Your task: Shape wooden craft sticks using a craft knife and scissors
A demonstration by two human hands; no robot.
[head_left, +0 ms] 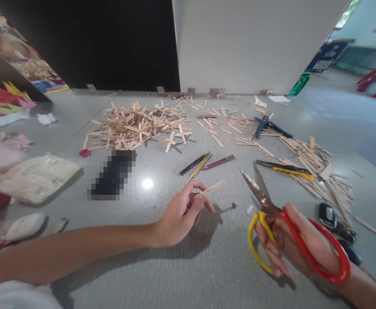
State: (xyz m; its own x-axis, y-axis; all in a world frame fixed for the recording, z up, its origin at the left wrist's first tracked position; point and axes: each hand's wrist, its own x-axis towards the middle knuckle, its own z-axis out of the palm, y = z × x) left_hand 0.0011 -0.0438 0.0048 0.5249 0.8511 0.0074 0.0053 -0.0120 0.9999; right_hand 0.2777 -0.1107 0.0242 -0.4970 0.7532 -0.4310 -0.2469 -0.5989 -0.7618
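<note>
Grey table (181, 274) | left hand (179, 216) pinching stick (212, 189) | right hand (299, 244) gripping seemingly open scissors (265, 201)

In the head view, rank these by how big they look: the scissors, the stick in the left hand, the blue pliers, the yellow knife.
1. Scissors in the right hand, though nearest the camera.
2. Yellow knife.
3. Blue pliers, farther off, so unsure against the knife.
4. Stick in the left hand.
</note>
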